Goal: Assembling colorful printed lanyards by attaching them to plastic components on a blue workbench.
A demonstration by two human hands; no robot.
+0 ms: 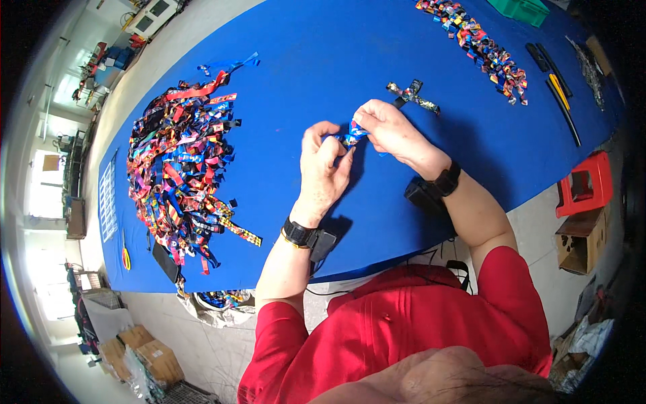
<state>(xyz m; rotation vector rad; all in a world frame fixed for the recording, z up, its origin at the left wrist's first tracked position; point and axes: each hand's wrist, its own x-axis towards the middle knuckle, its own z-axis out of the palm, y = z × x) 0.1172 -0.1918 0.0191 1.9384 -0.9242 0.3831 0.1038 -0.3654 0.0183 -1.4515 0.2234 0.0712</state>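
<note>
Over the blue-covered table, my left hand (324, 168) and my right hand (397, 132) meet at a blue patterned ribbon strap (354, 134). Fingers of both hands pinch it, and much of the strap is hidden behind them. Just beyond my right hand lies a dark, multicoloured ribbon piece (416, 97), crossed or knotted in shape. To the left of my hands spreads a large heap of printed ribbon straps (178, 168), mostly red, blue and black. A long row of similar bunched ribbon pieces (481, 52) lies at the far right.
A green bin (521, 11) stands at the far right of the blue table cover (282, 87). Nearby lie black rods and a yellow-and-black tool (560, 94). Scissors (126, 256) rest at the left edge. A red stool (584, 184) and a cardboard box (583, 242) stand to the right.
</note>
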